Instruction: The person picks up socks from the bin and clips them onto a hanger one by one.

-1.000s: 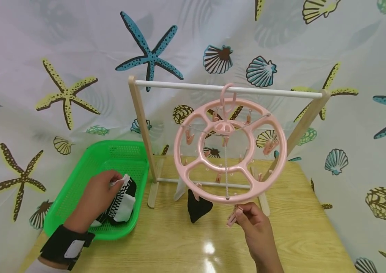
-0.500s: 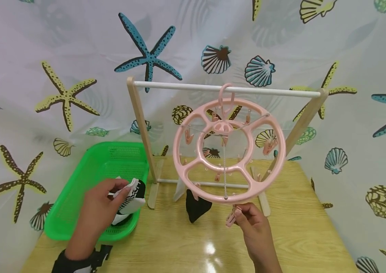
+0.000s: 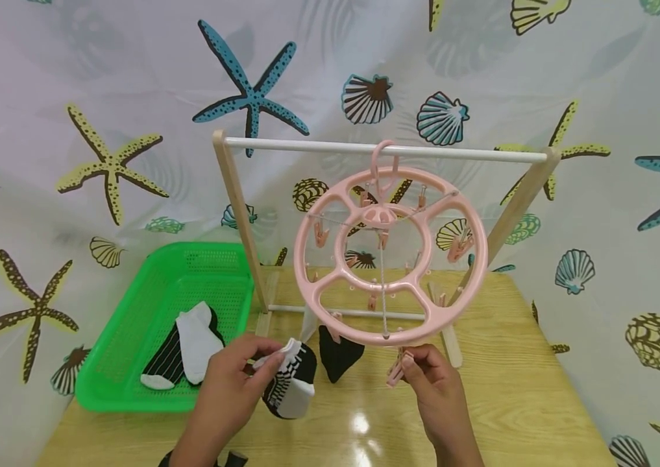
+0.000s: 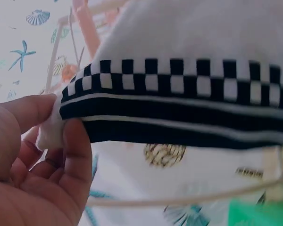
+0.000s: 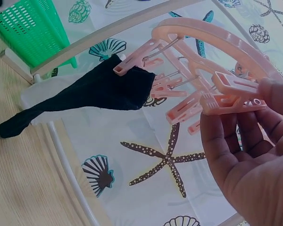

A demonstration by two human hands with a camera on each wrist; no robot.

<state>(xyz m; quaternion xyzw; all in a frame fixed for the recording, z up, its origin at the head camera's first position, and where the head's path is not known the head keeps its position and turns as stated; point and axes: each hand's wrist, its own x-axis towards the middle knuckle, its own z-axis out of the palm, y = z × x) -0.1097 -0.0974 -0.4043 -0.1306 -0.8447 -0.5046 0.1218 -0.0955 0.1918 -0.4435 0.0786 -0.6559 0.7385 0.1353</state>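
My left hand (image 3: 232,393) pinches the white edge of a black-and-white checkered sock (image 3: 293,397). The sock hangs over the table, between the green basket and a black sock (image 3: 339,353). In the left wrist view, thumb and fingertips hold the sock's end (image 4: 179,106). My right hand (image 3: 439,389) pinches a pink clothespin (image 3: 398,371) at the front rim of the round pink hanger (image 3: 452,318). Up close in the right wrist view, thumb and fingers squeeze this clothespin (image 5: 236,96), its jaws apart with nothing between them. The black sock (image 5: 99,89) hangs from another clothespin.
A wooden stand with a white bar (image 3: 312,147) carries the hanger. On the left, a green basket (image 3: 102,353) holds a striped sock (image 3: 167,357) and a white-and-black one (image 3: 195,340). Several more clothespins hang under the ring. A patterned curtain (image 3: 330,78) backs the table (image 3: 516,363).
My left hand has lifted the checkered sock out of the basket and brought it right, towards the hanger. My right hand stays at the clothespin.
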